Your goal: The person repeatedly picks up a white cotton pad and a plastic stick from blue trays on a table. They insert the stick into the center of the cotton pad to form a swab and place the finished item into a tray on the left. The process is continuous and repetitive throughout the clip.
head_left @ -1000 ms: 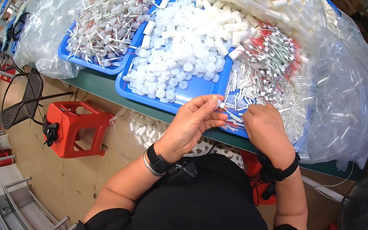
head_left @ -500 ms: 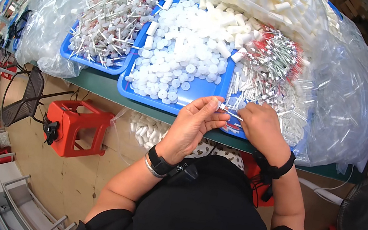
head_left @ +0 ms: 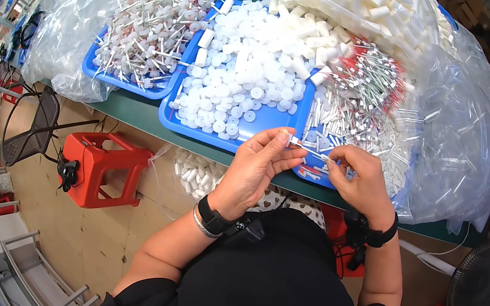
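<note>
My left hand (head_left: 266, 159) is closed in a pinch on a small white piece (head_left: 296, 141) at the tips of thumb and forefinger. A thin pale stem runs from it toward my right hand (head_left: 362, 182), whose thumb and forefinger are pinched near the stem's other end; what exactly they grip is too small to make out. Both hands hover over the front edge of a blue tray (head_left: 311, 174) filled with thin white tubes (head_left: 390, 150) and red-tipped wire pieces (head_left: 368, 73). Left of the hands, another blue tray (head_left: 272, 122) bears a heap of translucent white discs (head_left: 236, 82).
A third blue tray (head_left: 156, 92) at far left holds assembled stem-and-disc pieces (head_left: 152, 31). Thick white cylinders (head_left: 355, 8) lie in a clear bag at the back. Plastic bags (head_left: 460, 134) drape the green table (head_left: 130, 114). Beside it are a red stool (head_left: 106, 170) and a fan (head_left: 484, 271).
My right hand has drawn slightly right and down, its thumb and forefinger now showing in a pinch. My left hand stays almost in place, still holding the white piece.
</note>
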The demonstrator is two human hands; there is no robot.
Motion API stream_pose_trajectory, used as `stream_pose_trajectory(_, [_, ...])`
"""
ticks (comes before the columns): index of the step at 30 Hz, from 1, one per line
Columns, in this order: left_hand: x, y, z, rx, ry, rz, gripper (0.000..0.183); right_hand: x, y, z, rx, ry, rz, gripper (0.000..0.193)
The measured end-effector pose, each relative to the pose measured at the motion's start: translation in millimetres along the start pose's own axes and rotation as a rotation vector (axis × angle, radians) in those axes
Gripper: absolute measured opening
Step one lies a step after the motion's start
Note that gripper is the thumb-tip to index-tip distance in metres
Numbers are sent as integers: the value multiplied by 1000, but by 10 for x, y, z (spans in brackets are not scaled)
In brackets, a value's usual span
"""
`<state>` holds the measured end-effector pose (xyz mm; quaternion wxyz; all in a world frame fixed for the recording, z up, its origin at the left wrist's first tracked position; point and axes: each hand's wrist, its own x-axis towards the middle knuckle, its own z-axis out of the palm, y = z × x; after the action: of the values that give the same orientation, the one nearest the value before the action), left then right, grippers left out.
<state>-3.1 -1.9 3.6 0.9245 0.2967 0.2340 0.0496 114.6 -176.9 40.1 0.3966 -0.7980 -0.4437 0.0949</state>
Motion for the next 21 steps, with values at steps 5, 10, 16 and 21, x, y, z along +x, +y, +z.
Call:
stream_pose_trajectory(5, [10, -15, -16, -24, 4, 9, 32, -20, 10, 1, -26, 11, -36, 10])
stream_pose_trajectory(10, [11, -19, -30, -15, 12, 18, 31, -15, 5, -1, -49, 9, -76, 12])
stream_pose_trajectory(16, [-4, -101, -3, 66, -63, 0, 32, -27, -37, 115, 106, -1, 23, 6])
stream_pose_trajectory(21, [-36, -117, 17, 119, -129, -35, 33, -42, -35, 97, 642, -177, 534, 19])
